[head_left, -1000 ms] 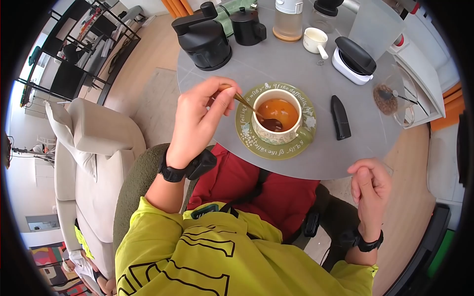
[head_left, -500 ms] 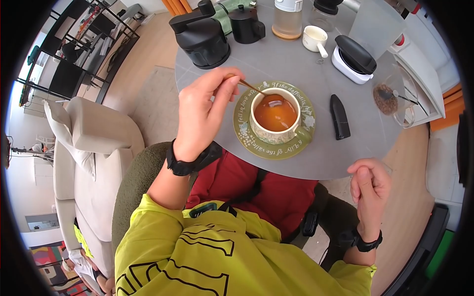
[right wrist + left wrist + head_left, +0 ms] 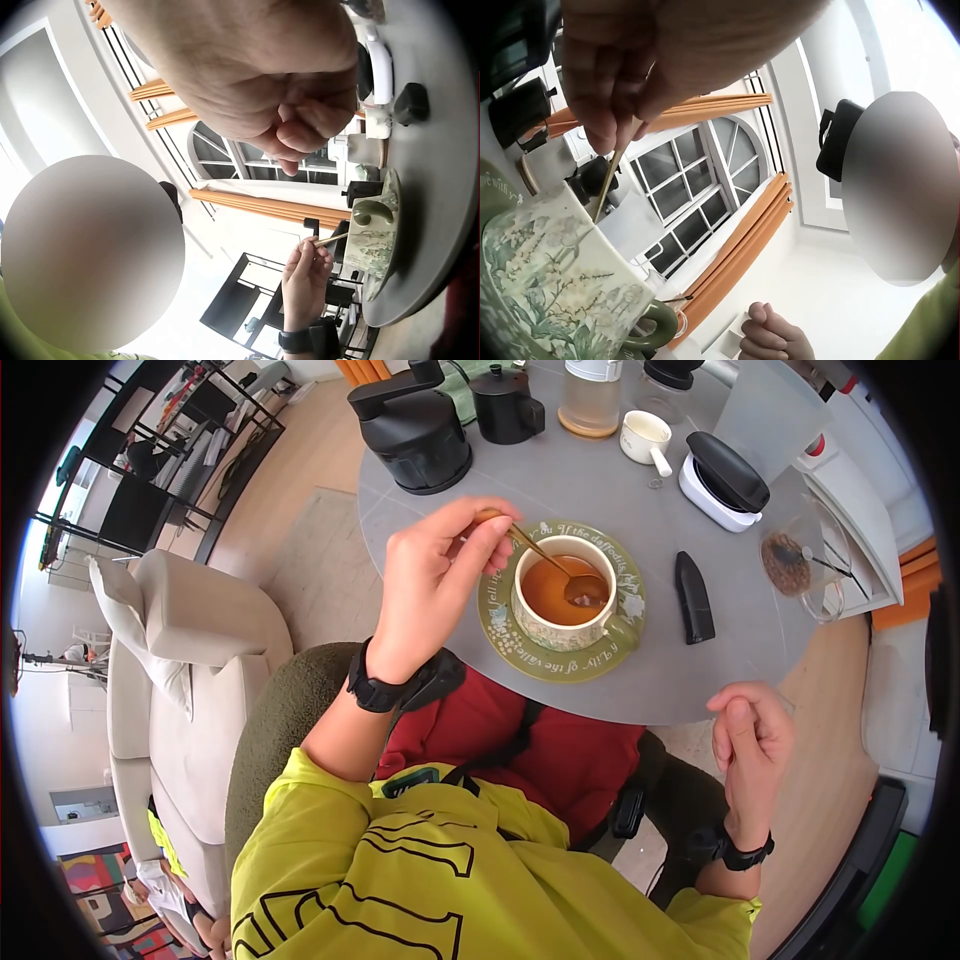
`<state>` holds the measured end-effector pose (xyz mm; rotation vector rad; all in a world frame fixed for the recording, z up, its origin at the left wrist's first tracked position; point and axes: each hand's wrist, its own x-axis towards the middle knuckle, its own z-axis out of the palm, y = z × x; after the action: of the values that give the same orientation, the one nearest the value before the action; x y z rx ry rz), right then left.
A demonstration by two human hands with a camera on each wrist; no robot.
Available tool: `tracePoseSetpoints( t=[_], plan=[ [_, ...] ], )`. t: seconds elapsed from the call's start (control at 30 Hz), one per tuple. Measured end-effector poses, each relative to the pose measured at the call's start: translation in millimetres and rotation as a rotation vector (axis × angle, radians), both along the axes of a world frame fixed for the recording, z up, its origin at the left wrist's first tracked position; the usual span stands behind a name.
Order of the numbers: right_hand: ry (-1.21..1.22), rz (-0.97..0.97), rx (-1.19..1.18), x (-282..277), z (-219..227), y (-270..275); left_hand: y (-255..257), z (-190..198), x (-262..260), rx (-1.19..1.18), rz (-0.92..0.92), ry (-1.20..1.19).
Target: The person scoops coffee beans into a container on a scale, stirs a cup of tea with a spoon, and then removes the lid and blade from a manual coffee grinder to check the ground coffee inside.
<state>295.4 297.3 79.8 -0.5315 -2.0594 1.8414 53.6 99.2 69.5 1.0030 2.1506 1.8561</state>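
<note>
Thumb and fingers of my left hand [image 3: 430, 585] pinch the handle of a gold spoon [image 3: 527, 543] at the cup's left. The spoon's bowl sits in the amber liquid [image 3: 549, 592] inside a floral cup [image 3: 538, 628], which stands on a green saucer [image 3: 505, 645] with lettering. In the left wrist view the spoon [image 3: 609, 181] slants over the rim of the cup [image 3: 562, 270]. My right hand [image 3: 752, 745], fingers curled and holding nothing visible, is off the table's near right edge.
On the grey table [image 3: 600, 705] lies a black object [image 3: 692, 600] right of the saucer. Farther back stand a black kettle [image 3: 412, 445], a black pot [image 3: 503, 408], a small white cup [image 3: 641, 438] and a white-and-black container [image 3: 715, 490]. A clear vessel [image 3: 787, 563] is at the right.
The spoon's bowl has moved within the cup, to the far side and then toward the right. My left hand has shifted a little right and up. The right hand has stayed nearly still.
</note>
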Motion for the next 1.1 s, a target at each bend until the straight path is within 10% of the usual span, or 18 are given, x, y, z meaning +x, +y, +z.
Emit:
tracePoseSetpoints(
  t=[0.3,0.73,1.1],
  plan=[
    [0.017,0.006,-0.003,0,-3,2,-18,14,-2,-0.130,0.133,0.256],
    [0.012,0.023,-0.007,-1,-2,0,-7,5,0,-0.027,-0.206,-0.247],
    [0.018,0.024,-0.002,-1,-3,1,-14,10,-4,-0.094,0.013,0.143]
  ],
)
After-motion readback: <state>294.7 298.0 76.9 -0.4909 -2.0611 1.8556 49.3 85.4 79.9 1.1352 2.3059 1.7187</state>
